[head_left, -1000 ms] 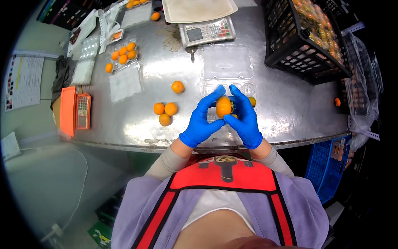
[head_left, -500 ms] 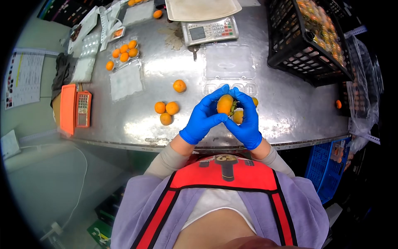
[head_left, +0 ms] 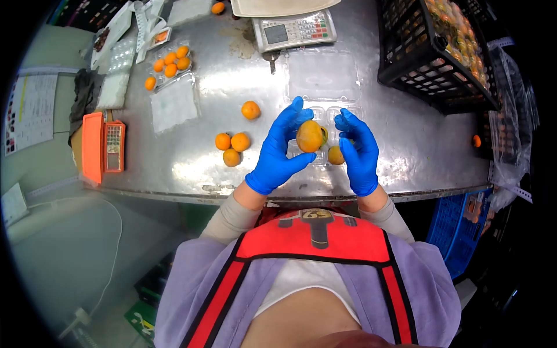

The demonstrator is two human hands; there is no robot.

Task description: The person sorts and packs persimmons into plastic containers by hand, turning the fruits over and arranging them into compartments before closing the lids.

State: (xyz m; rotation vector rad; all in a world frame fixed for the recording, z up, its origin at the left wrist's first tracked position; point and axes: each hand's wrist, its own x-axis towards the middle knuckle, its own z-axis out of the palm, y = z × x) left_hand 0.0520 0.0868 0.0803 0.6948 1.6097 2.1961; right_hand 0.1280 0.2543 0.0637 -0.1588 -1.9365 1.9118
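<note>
An orange persimmon (head_left: 309, 137) with a green calyx rests in my blue-gloved left hand (head_left: 279, 152), between the thumb and the fingers. My right hand (head_left: 362, 153), also gloved in blue, is open a short way to the right, fingers apart and curved. Another persimmon (head_left: 336, 155) sits between the two hands, next to the right thumb. Beneath and behind them lies an open clear plastic clamshell (head_left: 322, 75), its lid folded toward the scale. My hands hide part of its moulded base.
Left of my hands are loose persimmons (head_left: 240, 141). Farther left stand a filled clear pack (head_left: 172, 62) and an orange scale (head_left: 94, 148). A white scale (head_left: 295, 31) is at the back. A black crate (head_left: 429, 75) of fruit stands at right, beside the metal table's (head_left: 418, 156) edge.
My hands have moved apart. The right hand has let go of the persimmon and shifted right, while the fruit stays with my left hand, turned and slightly further left.
</note>
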